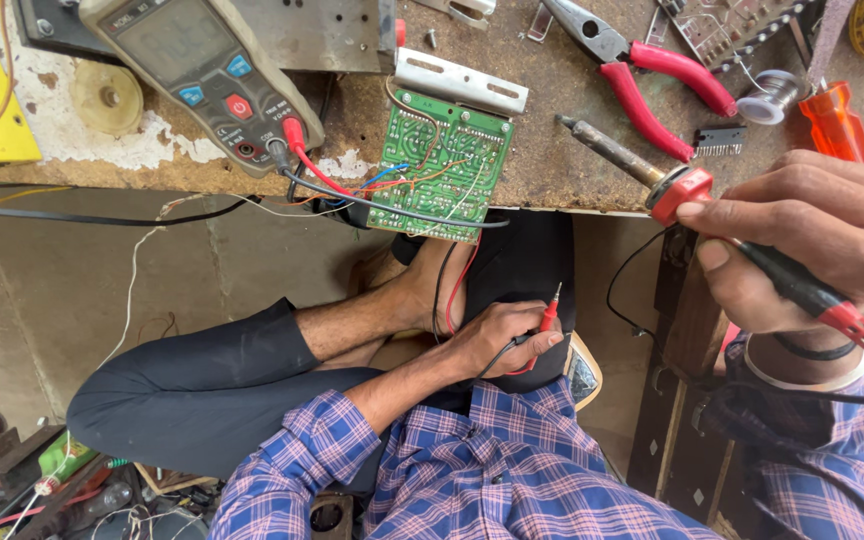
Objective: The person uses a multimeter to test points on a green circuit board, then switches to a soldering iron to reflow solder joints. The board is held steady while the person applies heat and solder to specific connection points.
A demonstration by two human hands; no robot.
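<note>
The right hand (812, 235) is lifted up near the bench edge, fingers wrapped tight around a red-and-black soldering iron (712, 205) with a dark metal tip. The left hand (497, 335) rests low on the lap, fingers pinching thin red and black meter probes (547, 322).

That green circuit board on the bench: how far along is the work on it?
Set up: the green circuit board hangs over the bench edge, wired near the multimeter. In hand: the right hand holds the soldering iron, the left hand the red probe. Left: neither tip touches the board yet.
</note>
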